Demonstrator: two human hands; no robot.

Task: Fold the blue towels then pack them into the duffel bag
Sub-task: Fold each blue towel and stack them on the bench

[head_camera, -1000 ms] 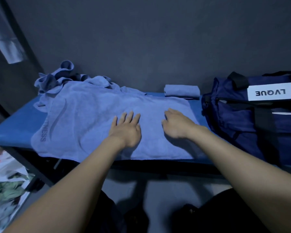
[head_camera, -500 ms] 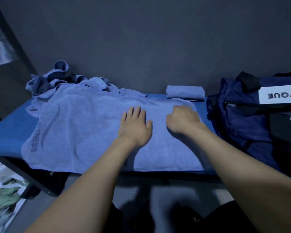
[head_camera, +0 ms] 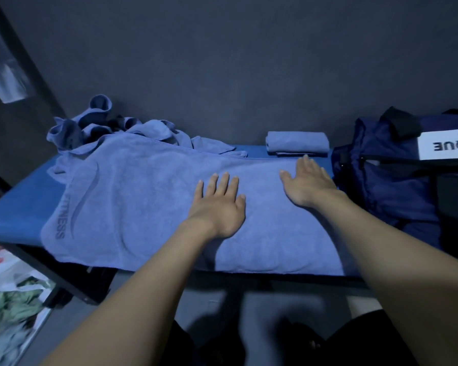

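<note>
The right hand (head_camera: 308,180) has opened up since half a second ago, its curled fingers now straightened and slid toward the far right corner of the spread towel (head_camera: 148,204), while the left hand (head_camera: 217,204) has barely shifted, still flat near the middle! From the head view, both hands lie palm-down on the cloth, fingers spread and pinching nothing, the grip of each loose and flat, pressing the towel against the blue surface (head_camera: 13,210). That towel stretches across most of the surface, its near edge draped over the front lip, a swoosh mark and the word "FITNESS" showing at its left end. Behind it, at the back left against the dark wall, sits a crumpled heap of more blue towels (head_camera: 95,122), one edge trailing out along the spread towel's far side. At the back right, a folded towel (head_camera: 298,142) rests neatly, just beyond the right hand's fingertips and just beside the navy duffel bag (head_camera: 386,186). The bag stands at the right end of the surface, close beside the spread towel's right edge, black straps across it and a white label reading partly "QUE" upside down. Down at the lower left, below the surface, lie some pale bags and greenish cloth (head_camera: 8,305), blurred.
</note>
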